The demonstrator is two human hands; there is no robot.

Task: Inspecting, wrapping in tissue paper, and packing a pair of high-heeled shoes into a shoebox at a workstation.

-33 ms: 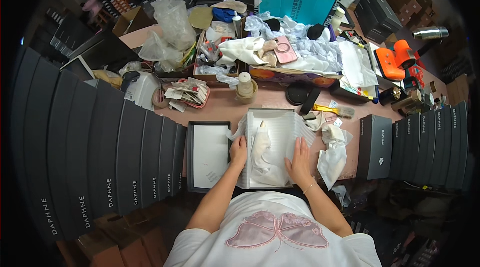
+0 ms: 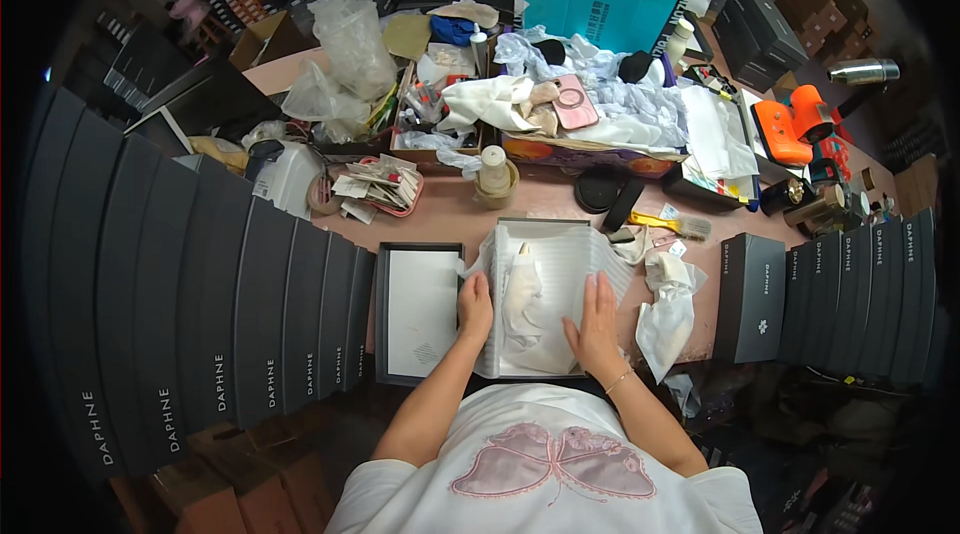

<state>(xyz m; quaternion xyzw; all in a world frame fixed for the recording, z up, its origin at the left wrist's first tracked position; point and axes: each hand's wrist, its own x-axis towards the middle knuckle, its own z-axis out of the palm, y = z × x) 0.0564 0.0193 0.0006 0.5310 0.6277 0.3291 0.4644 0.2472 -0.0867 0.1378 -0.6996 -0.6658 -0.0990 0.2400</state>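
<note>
The right hand (image 2: 594,329) is open, fingers straight, on or just over the thin, stripy white paper (image 2: 570,284). The left hand (image 2: 474,309) curves at the paper's left edge; I cannot tell if it grips. Between them, a soft white bundle (image 2: 523,309) with a shiny gold tip lies in the open box (image 2: 545,222). Left is a flat dark lid (image 2: 425,284), white inside with a small faint mark. Right is a crinkly second bundle (image 2: 667,319). Dark boxes (image 2: 260,334) with pale letters stand at both sides; one right-hand box (image 2: 752,304) has a flower mark.
</note>
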